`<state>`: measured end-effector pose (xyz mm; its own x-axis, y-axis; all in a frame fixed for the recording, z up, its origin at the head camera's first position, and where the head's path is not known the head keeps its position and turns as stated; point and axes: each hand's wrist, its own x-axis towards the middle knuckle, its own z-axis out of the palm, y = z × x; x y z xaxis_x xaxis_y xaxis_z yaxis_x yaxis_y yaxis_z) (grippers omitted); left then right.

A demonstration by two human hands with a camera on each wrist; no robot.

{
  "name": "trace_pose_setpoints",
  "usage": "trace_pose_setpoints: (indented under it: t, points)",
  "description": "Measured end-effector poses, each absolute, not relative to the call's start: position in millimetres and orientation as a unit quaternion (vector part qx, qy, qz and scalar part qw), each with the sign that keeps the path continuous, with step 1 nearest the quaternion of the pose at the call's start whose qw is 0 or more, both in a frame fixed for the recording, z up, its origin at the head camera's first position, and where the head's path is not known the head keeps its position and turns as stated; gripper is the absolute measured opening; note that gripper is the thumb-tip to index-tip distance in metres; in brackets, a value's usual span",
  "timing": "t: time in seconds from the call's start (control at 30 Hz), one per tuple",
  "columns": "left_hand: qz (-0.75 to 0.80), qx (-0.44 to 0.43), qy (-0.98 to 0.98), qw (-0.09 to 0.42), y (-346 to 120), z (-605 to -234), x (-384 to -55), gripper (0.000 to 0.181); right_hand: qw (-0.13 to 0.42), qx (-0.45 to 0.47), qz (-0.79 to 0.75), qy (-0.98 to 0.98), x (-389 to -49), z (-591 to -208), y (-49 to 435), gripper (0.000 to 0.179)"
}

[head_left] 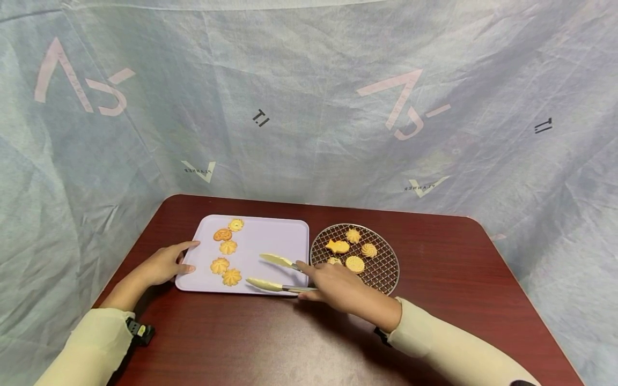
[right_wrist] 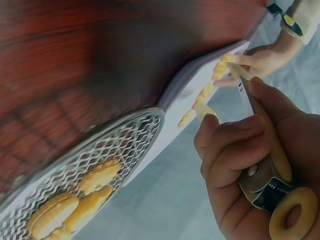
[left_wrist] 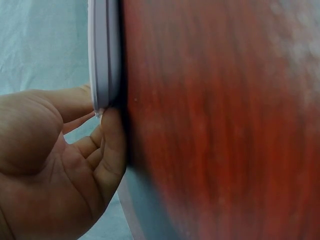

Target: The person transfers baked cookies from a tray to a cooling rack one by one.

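Observation:
The left hand point(head_left: 164, 264) pinches the left rim of a lilac tray point(head_left: 275, 230) between thumb and fingers, as the left wrist view shows. Several golden cookies point(head_left: 232, 276) lie on the tray's left side. In the right hand point(head_left: 340, 285) is a pair of metal tongs point(head_left: 276, 261) with pale yellow tips, gripped by curled fingers. The tongs' tips stand apart over the tray's right half, with no cookie between them. A tan ring point(right_wrist: 294, 215) shows at the tongs' rear end. Beneath and beyond the right hand lies a round wire rack point(head_left: 386, 268), partly hidden by it.
On the rack sit several cookies, among them a fish-shaped one point(head_left: 338, 246) and a round one point(head_left: 354, 264). The rack lies close to the tray's right side. Tray and rack are on a dark red wooden table point(head_left: 232, 332), with grey printed cloth point(head_left: 309, 150) hanging behind.

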<state>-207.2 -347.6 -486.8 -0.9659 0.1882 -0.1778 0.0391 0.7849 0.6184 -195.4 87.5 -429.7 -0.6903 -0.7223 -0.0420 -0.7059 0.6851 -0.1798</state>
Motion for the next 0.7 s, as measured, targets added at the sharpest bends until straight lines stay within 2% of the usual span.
trace_pose_setpoints:
  t: [0.23, 0.7]
  points:
    - [0.324, 0.064, 0.937, 0.116, -348, -487, -207, 0.069, 0.073, -0.383, -0.064, 0.919, -198, -431, 71, 0.075]
    - [0.317, 0.068, 0.939, 0.113, -349, -488, -208, 0.069, 0.066, -0.386, -0.031, 0.919, -198, -435, 42, 0.074]
